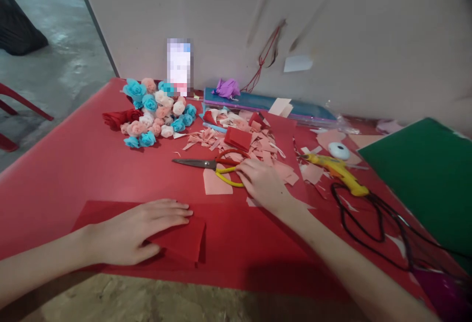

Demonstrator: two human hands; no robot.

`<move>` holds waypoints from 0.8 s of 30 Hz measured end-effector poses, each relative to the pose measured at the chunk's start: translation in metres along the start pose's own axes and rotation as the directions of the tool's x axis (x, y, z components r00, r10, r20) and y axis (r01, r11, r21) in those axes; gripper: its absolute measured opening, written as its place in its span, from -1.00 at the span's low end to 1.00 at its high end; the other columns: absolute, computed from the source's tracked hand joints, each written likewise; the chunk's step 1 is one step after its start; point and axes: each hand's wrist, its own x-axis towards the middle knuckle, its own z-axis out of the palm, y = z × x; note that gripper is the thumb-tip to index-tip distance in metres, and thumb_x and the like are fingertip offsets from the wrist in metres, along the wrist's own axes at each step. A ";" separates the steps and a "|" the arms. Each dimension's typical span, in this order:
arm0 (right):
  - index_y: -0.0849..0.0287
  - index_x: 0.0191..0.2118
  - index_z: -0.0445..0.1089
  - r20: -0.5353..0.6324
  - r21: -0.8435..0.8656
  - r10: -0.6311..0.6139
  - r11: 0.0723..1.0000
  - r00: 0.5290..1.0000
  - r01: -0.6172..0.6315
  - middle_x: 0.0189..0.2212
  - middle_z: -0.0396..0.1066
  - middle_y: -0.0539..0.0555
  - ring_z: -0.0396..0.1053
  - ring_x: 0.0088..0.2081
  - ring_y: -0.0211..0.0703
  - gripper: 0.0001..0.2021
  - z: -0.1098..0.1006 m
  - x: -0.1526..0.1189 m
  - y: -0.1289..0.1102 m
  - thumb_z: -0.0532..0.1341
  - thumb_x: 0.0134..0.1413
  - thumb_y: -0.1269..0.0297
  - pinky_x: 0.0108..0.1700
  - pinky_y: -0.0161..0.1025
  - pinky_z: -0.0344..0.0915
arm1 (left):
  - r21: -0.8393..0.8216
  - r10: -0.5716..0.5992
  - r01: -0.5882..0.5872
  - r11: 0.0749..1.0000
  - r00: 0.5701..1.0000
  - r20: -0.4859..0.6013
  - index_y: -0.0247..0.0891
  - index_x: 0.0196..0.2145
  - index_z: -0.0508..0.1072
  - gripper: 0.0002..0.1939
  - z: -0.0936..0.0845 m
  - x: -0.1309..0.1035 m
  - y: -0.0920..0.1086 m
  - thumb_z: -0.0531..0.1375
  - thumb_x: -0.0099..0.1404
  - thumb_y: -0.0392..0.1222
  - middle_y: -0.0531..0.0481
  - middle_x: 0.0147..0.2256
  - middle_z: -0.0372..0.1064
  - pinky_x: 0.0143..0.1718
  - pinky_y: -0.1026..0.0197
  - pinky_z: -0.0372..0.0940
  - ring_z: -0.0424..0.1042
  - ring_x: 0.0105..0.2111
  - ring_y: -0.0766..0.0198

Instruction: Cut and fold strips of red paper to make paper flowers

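Note:
My left hand [132,231] lies flat over a folded piece of red paper [182,241] near the table's front edge, its fingers stretched out to the right. Scissors [197,163] with one red and one yellow handle loop lie with their blades pointing left. At the yellow loop, the fingers of my right hand [261,182] are closed on the handle. Beneath the scissors is a pale pink paper piece [217,184]. Just behind them, a small red folded paper [238,138] rests on a heap of pink scraps [263,146].
Blue, pink, white and red paper flowers [158,110] are bunched at the back left, before a blurred phone [179,64]. A yellow glue gun [341,170] with a looping black cord lies right, near a green board [424,179]. A blue flat case [254,103] lines the wall.

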 end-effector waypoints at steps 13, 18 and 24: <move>0.31 -0.21 0.34 0.103 -0.085 -0.170 0.980 0.980 0.179 -0.31 0.44 0.21 0.33 -0.19 -0.01 -0.69 0.001 0.005 -0.048 0.00 -0.09 0.62 -0.36 -0.19 0.31 | -0.072 -0.308 0.300 0.951 0.936 -0.172 -0.17 0.05 0.30 -0.55 -0.005 -0.004 0.022 -0.05 0.20 -0.31 -0.03 0.00 0.35 0.00 0.10 0.28 0.37 -0.04 0.18; 0.30 -0.13 0.31 0.054 -0.096 -0.166 0.981 0.985 0.171 -0.25 0.43 0.23 0.32 -0.18 -0.02 -0.58 0.004 0.007 -0.049 -0.09 -0.08 0.70 -0.37 -0.21 0.27 | -0.168 -0.379 0.351 0.921 0.907 -0.184 -0.15 -0.03 0.37 -0.61 -0.013 0.001 0.024 -0.07 0.24 -0.24 0.02 -0.07 0.41 -0.05 0.12 0.30 0.41 -0.11 0.19; 0.25 -0.30 0.37 -0.090 -0.012 -0.134 0.991 0.987 0.134 -0.38 0.46 0.16 0.38 -0.29 -0.07 -0.75 0.011 0.006 -0.042 -0.02 0.06 0.58 -0.34 -0.20 0.32 | -0.266 -0.524 0.469 0.842 0.827 -0.202 -0.15 -0.08 0.43 -0.60 -0.019 0.004 0.026 -0.07 0.24 -0.09 0.00 -0.13 0.45 -0.10 0.18 0.29 0.42 -0.15 0.16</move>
